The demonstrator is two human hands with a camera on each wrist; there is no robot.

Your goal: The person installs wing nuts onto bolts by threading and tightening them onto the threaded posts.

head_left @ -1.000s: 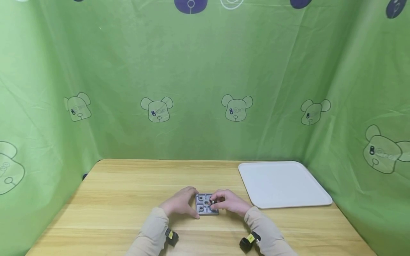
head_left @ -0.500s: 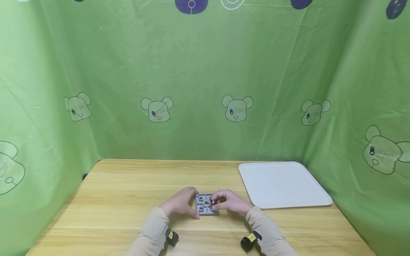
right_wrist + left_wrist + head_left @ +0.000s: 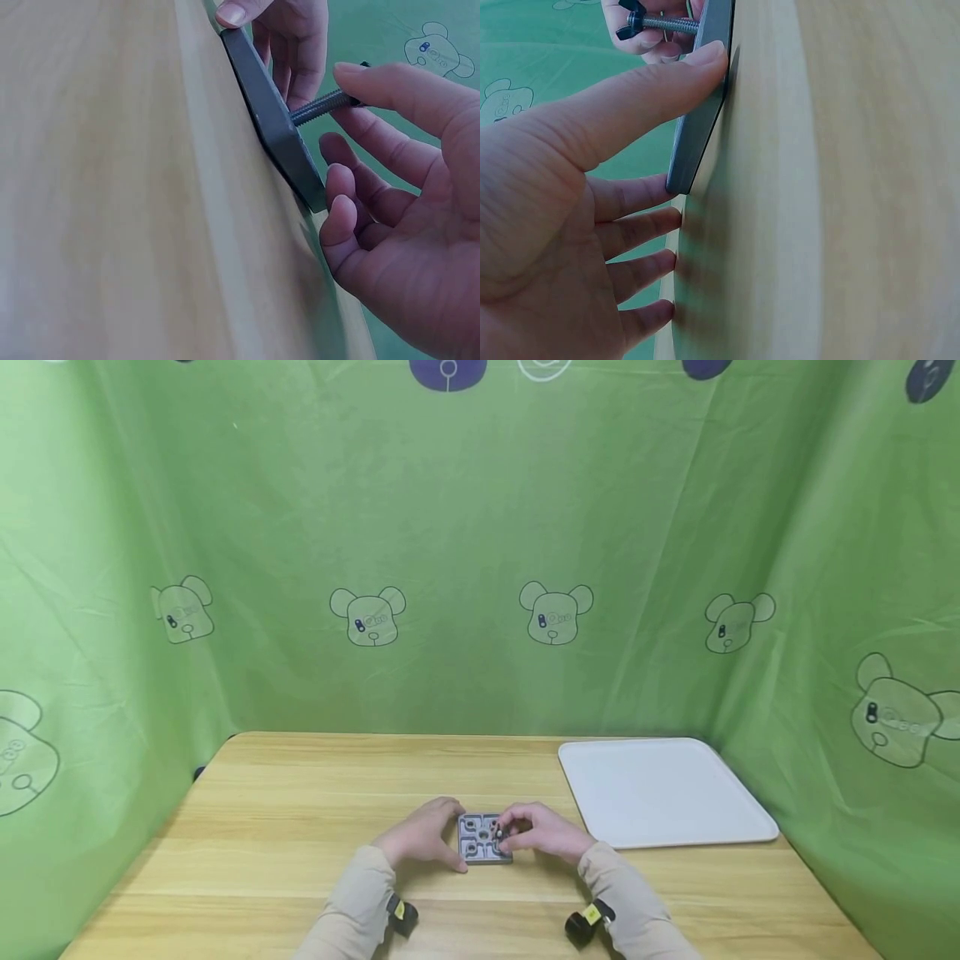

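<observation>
A small square grey plate [image 3: 472, 841] with recessed corners and holes lies flat on the wooden table. My left hand [image 3: 424, 835] holds its left side, the thumb on the near edge and the index finger at the far one. A threaded wing screw [image 3: 321, 108] with a black winged head stands up from the plate's right half. Thumb and index finger of my right hand [image 3: 549, 834] pinch that head, while the other fingers curl beside the plate's edge. In the left wrist view the wings [image 3: 632, 19] show clearly; the screw's lower end is hidden in the plate.
A white rectangular tray [image 3: 660, 793] lies at the back right of the wooden table [image 3: 337, 777], to the right of my right hand. Green curtains [image 3: 465, 685] printed with bear heads hang behind the table and on both sides.
My right hand has shifted very slightly to the right, and its fingers have changed position a little around the wing screw's head. The left hand and the plate stay where they were.
</observation>
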